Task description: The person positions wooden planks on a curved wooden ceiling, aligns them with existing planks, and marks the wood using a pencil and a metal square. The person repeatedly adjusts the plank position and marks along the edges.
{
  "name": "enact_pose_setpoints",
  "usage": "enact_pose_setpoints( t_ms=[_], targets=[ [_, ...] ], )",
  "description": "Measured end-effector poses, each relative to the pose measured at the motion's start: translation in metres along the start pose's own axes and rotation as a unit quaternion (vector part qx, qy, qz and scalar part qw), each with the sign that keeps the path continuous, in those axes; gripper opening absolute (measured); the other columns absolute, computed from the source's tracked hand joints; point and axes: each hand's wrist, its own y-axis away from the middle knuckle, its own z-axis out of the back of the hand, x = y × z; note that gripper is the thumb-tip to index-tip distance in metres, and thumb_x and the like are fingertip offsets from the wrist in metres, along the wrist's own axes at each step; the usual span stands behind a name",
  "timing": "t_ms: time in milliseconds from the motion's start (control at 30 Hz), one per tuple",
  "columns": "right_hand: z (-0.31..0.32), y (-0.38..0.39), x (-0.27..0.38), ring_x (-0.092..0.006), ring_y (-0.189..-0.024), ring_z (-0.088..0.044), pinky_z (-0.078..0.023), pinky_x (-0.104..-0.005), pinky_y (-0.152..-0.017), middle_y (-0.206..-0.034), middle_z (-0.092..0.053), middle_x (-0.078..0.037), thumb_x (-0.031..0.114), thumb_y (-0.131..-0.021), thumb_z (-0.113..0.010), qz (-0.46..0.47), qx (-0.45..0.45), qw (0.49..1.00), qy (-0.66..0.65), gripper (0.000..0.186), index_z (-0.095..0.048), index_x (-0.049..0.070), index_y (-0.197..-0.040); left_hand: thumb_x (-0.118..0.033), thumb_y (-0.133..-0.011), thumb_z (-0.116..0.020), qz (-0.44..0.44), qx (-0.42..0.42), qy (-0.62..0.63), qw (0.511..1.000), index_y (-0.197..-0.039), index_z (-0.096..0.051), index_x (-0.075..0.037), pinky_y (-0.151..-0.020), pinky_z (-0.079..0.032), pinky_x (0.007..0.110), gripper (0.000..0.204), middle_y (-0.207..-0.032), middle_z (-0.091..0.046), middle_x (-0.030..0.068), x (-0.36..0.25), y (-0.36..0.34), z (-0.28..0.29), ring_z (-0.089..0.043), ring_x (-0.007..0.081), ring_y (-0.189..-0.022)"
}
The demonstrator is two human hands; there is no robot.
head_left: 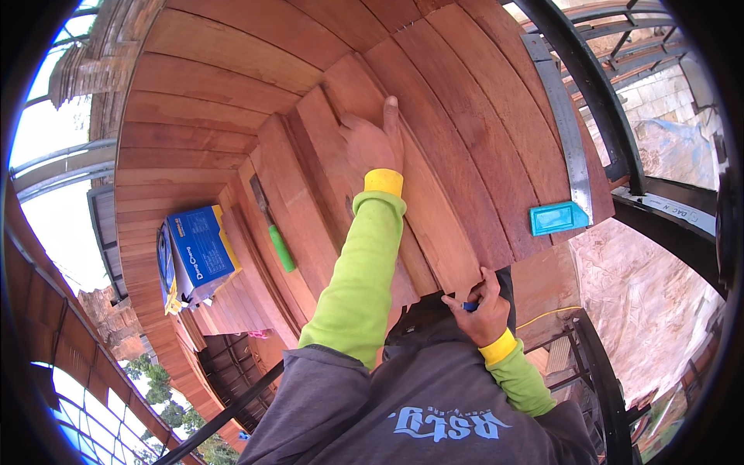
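Grey fabric shirt (325,415) nearest; my left hand (372,141) on brown wooden plank (435,232), grip unclear; right hand (490,311) pinching blue pen-like tool (470,307); likely marking: hold steady.

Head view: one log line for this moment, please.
left hand: on board; right hand: at board's near end, holding blue pen-like tool; square: right side

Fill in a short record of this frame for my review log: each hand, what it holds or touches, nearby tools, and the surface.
Surface: reddish-brown wooden boards, laid side by side
Left hand: resting on the boards; its fingertips are hard to make out
Right hand: at the near end of a board, gripping a small blue object, mostly hidden
Left of the left forearm: green-handled tool; farther left, blue-and-yellow box
Far right: metal square with teal handle
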Motion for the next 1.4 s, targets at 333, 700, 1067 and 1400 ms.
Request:
enact_pose_setpoints(
  t_ms=[333,700,1067,1400],
  targets=[
    [0.046,-0.195,0.054,-0.0164,-0.07,-0.053,-0.042,-0.029,-0.063,-0.093,-0.06,-0.014,0.043,-0.098,-0.035,0.101,-0.029,0.954,-0.281,0.055,-0.061,-0.005,-0.098,-0.053,-0.081,-0.063,0.024,-0.022,-0.002,0.999,-0.109,-0.047,0.006,-0.071,-0.054,0.045,0.068,-0.1,-0.057,0.0246,-0.012,0.004,0.005,-0.062,0.0391,-0.089],
    [-0.067,-0.402,0.038,-0.0097,-0.052,-0.055,-0.046,-0.0239,-0.046,-0.071,-0.063,-0.007,0.021,-0.098,-0.054,0.036,0.076,0.906,-0.414,0.027,-0.063,-0.003,-0.094,-0.049,-0.079,-0.067,0.042,0.009,-0.002,0.999,-0.114,-0.046,0.007,-0.069,-0.054,0.045,0.069,-0.101,-0.055,0.0237,-0.019,0.003,0.014,-0.061,0.0395,-0.092],
    [-0.087,-0.418,0.034,-0.0091,-0.056,-0.056,-0.049,-0.0242,-0.05,-0.076,-0.064,-0.007,0.018,-0.099,-0.053,0.071,0.117,0.927,-0.35,0.023,-0.061,-0.003,-0.102,-0.05,-0.08,-0.067,0.016,-0.037,-0.017,0.999,-0.12,-0.046,0.008,-0.072,-0.053,0.044,0.074,-0.103,-0.055,0.0224,-0.012,0.004,0.001,-0.06,0.0394,-0.093],
    [-0.09,-0.438,0.037,-0.0068,-0.053,-0.054,-0.046,-0.0225,-0.048,-0.07,-0.064,-0.004,0.017,-0.098,-0.053,0.164,0.112,0.96,-0.198,0.02,-0.064,0.0,-0.095,-0.038,-0.092,-0.056,0.037,-0.019,-0.02,0.999,-0.118,-0.044,0.006,-0.069,-0.054,0.044,0.052,-0.099,-0.055,0.0217,-0.011,0.003,-0.004,-0.06,0.0382,-0.091]
  ],
)
